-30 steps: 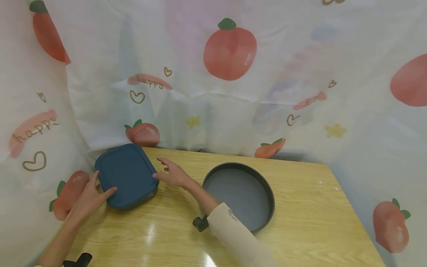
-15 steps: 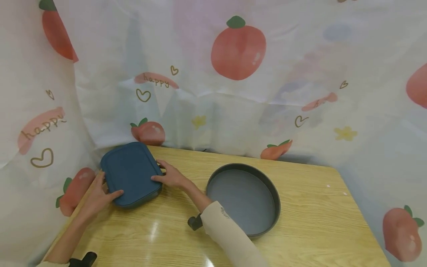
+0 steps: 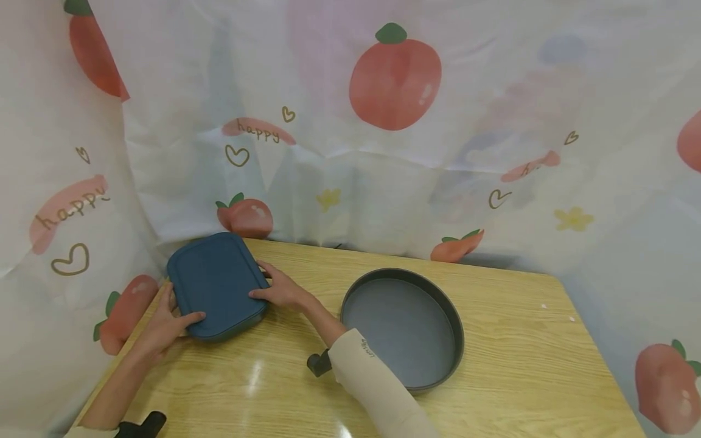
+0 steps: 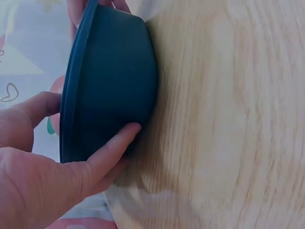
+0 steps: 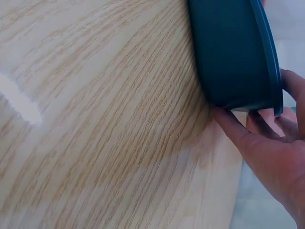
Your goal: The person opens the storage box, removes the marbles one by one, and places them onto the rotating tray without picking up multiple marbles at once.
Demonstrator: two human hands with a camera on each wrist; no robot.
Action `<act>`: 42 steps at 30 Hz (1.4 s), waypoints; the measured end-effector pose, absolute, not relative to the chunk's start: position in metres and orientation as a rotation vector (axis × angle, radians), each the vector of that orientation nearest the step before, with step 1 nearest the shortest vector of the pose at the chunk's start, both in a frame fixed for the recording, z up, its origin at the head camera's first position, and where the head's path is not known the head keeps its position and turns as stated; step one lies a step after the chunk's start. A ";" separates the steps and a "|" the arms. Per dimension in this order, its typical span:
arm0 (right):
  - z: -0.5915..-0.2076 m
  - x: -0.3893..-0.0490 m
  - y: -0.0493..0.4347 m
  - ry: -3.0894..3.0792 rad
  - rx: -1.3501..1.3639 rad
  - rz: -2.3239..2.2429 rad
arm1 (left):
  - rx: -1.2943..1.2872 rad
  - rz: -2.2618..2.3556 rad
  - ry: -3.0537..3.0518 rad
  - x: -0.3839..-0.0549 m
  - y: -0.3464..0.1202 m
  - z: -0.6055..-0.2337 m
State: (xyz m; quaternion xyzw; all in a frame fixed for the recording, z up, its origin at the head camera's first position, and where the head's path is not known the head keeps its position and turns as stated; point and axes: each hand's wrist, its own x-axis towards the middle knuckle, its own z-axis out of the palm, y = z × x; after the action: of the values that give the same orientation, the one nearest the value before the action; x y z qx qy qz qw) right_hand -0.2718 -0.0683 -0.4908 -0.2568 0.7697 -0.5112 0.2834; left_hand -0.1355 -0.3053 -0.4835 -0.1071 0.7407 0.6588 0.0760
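A square dark blue container (image 3: 216, 283) with rounded corners and a matching lid sits at the table's back left. My left hand (image 3: 167, 325) grips its near left side, thumb over the lid's edge. In the left wrist view the fingers (image 4: 112, 150) lie along the container's side wall (image 4: 114, 71). Opposite, my right hand (image 3: 282, 289) holds the right edge, its thumb on top of the lid. Seen from the right wrist, the fingertips reach low on the wall (image 5: 233, 57), close over the table. What the container holds is hidden under the lid.
A round dark grey pan (image 3: 405, 328) stands on the wood-grain table (image 3: 509, 353), right of the container and partly behind my right sleeve (image 3: 378, 377). A white cloth (image 3: 306, 152) printed with peaches hangs along the table's back and sides.
My right hand has come in from beside the container to hold its right edge. My left hand now grips more closely at the left. The head view has shifted slightly.
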 end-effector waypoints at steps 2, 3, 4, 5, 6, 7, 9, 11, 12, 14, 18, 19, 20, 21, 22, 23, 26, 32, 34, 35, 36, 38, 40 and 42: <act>-0.491 -0.272 -0.068 2.028 -0.671 -1.402 | -0.326 2.009 2.183 -0.136 -0.304 -0.483; -0.492 -0.273 -0.067 2.017 -0.663 -1.412 | -0.328 2.023 2.167 -0.136 -0.303 -0.483; -0.492 -0.273 -0.067 2.006 -0.660 -1.422 | -0.335 2.028 2.161 -0.136 -0.303 -0.483; -0.492 -0.273 -0.067 1.995 -0.658 -1.432 | -0.341 2.035 2.152 -0.135 -0.303 -0.482; -0.492 -0.273 -0.067 1.987 -0.656 -1.439 | -0.345 2.039 2.146 -0.135 -0.303 -0.482; -0.492 -0.273 -0.067 1.978 -0.653 -1.446 | -0.349 2.042 2.141 -0.135 -0.303 -0.482; -0.492 -0.272 -0.067 1.968 -0.644 -1.456 | -0.364 2.040 2.131 -0.135 -0.303 -0.482; -0.490 -0.271 -0.066 1.958 -0.637 -1.468 | -0.378 2.037 2.123 -0.135 -0.303 -0.482; -0.490 -0.270 -0.066 1.954 -0.633 -1.475 | -0.384 2.035 2.118 -0.134 -0.303 -0.482; -0.489 -0.269 -0.065 1.948 -0.625 -1.489 | -0.393 2.025 2.113 -0.134 -0.303 -0.481; -0.487 -0.266 -0.062 1.939 -0.614 -1.523 | -0.378 2.008 2.123 -0.134 -0.303 -0.478; -0.487 -0.265 -0.061 1.935 -0.611 -1.532 | -0.370 2.007 2.124 -0.134 -0.303 -0.477; -0.486 -0.264 -0.061 1.931 -0.607 -1.542 | -0.360 2.006 2.126 -0.135 -0.303 -0.476; -0.485 -0.264 -0.060 1.928 -0.602 -1.553 | -0.353 2.002 2.130 -0.135 -0.303 -0.475; -0.484 -0.263 -0.059 1.924 -0.600 -1.564 | -0.347 2.003 2.130 -0.135 -0.303 -0.475; -0.484 -0.262 -0.058 1.918 -0.594 -1.577 | -0.341 2.004 2.130 -0.136 -0.303 -0.474; -0.480 -0.259 -0.055 1.912 -0.574 -1.603 | -0.333 1.997 2.131 -0.136 -0.301 -0.470; -0.473 -0.251 -0.050 1.908 -0.511 -1.643 | -0.336 1.972 2.126 -0.134 -0.299 -0.463; -0.471 -0.248 -0.049 1.919 -0.475 -1.652 | -0.329 1.964 2.125 -0.133 -0.299 -0.461; -0.470 -0.246 -0.048 1.931 -0.461 -1.654 | -0.320 1.960 2.130 -0.133 -0.299 -0.460; -0.469 -0.244 -0.047 1.942 -0.440 -1.654 | -0.308 1.954 2.135 -0.133 -0.298 -0.458; -0.467 -0.240 -0.045 1.956 -0.398 -1.660 | -0.285 1.948 2.133 -0.134 -0.298 -0.455; -0.465 -0.236 -0.043 1.955 -0.360 -1.674 | -0.261 1.933 2.141 -0.135 -0.297 -0.452; -0.463 -0.233 -0.040 1.947 -0.318 -1.693 | -0.249 1.911 2.145 -0.136 -0.297 -0.449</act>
State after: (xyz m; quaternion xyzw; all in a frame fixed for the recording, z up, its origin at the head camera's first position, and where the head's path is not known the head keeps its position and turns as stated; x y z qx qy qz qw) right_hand -0.2326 -0.0402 -0.4635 -0.1178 0.7218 -0.6273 0.2677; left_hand -0.1362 -0.2966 -0.4494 -0.0857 0.7376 0.6573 0.1287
